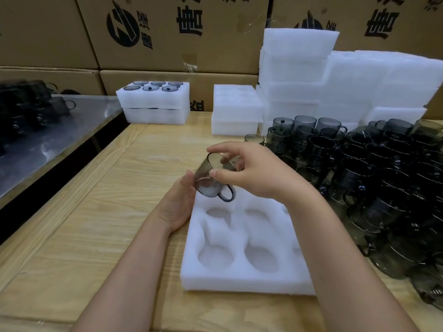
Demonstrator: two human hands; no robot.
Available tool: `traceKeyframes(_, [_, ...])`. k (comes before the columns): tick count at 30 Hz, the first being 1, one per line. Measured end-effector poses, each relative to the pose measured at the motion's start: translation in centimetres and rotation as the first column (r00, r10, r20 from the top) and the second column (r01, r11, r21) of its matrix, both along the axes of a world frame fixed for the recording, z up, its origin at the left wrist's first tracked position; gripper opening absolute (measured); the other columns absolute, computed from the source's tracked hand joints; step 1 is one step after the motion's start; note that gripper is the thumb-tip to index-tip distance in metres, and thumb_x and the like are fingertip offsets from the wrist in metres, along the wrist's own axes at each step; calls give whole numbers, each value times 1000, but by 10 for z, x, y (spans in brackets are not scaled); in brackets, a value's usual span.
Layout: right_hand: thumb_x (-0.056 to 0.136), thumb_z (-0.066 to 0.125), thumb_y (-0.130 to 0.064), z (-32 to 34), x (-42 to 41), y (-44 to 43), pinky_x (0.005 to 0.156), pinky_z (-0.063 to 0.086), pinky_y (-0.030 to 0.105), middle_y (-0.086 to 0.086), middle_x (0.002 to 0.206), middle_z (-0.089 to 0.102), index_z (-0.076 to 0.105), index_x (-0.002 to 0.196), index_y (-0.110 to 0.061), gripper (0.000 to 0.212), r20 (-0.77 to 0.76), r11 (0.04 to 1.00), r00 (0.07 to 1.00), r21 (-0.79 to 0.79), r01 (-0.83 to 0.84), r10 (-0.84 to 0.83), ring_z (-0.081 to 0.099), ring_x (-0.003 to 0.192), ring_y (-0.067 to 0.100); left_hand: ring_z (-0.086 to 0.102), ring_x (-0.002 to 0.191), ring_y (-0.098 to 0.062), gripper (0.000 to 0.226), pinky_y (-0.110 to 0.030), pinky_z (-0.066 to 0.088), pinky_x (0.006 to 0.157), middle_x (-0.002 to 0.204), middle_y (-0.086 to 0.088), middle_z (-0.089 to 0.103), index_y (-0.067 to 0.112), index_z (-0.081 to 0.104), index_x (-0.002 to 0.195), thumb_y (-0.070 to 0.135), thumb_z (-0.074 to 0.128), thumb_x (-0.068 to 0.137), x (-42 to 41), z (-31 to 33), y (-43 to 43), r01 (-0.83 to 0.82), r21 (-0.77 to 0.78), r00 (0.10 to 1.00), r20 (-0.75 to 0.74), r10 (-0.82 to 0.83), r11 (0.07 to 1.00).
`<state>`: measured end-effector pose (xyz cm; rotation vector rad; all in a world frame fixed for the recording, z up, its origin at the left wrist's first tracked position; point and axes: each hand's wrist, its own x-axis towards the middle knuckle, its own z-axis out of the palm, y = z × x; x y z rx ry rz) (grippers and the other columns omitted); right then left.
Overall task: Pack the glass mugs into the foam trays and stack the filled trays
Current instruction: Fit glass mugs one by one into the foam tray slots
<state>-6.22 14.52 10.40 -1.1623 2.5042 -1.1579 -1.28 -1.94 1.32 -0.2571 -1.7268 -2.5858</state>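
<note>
A white foam tray with oval pockets lies on the wooden table in front of me. Over its far left corner a smoky glass mug is tilted, handle toward me. My right hand pinches its rim between thumb and fingers. My left hand rests flat against the mug's left side and the tray's edge. The tray pockets that show hold nothing. A big heap of dark glass mugs sits to the right.
Two stacked trays stand at the back left, the top one filled with mugs. Empty foam trays and taller foam stacks stand behind. Cardboard boxes form the back wall. A metal table with more mugs is left.
</note>
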Motion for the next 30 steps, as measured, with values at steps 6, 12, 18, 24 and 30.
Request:
traceKeyframes(6, [72, 73, -46, 1, -1, 3, 55, 49, 18, -2, 83, 65, 64, 104, -39, 35, 71, 997, 996, 65, 49, -53, 59, 57, 3, 64, 100, -25, 65, -36, 51, 85, 107, -10, 69, 18, 74, 103, 53, 86, 50, -1, -1, -2, -40, -36, 999, -2, 40, 999])
traceKeyframes(12, [68, 75, -50, 4, 1, 4, 58, 52, 22, -6, 77, 61, 65, 101, -36, 37, 56, 988, 998, 153, 29, -38, 59, 54, 5, 62, 103, -30, 67, -43, 48, 91, 105, -13, 68, 15, 75, 98, 45, 91, 41, 0, -2, -6, -40, -87, 999, 33, 43, 995])
traceKeyframes(18, [70, 75, -50, 2, 7, 0, 68, 54, 29, -9, 84, 57, 66, 103, -34, 38, 7, 972, 1000, 233, 9, -11, 57, 62, 3, 69, 87, -23, 58, -31, 55, 73, 95, -10, 73, 11, 77, 92, 53, 84, 52, -1, -2, -8, -30, -81, 998, 58, 35, 996])
traceKeyframes(24, [70, 74, -52, 0, 13, -8, 61, 43, 26, -3, 88, 52, 65, 107, -31, 44, -103, 942, 995, 333, 36, -2, 55, 81, 13, 70, 79, -21, 55, -29, 55, 69, 86, -7, 74, 13, 78, 88, 56, 82, 54, -1, -2, -6, -22, -91, 999, 42, 26, 996])
traceKeyframes(30, [71, 73, -55, -1, 15, -9, 57, 46, 27, -3, 89, 55, 65, 110, -30, 47, -110, 927, 992, 376, -12, 57, 50, 85, 12, 68, 83, -26, 62, -34, 54, 73, 90, -13, 72, 9, 75, 89, 58, 82, 52, 1, 3, -3, -98, -79, 993, 55, 102, 992])
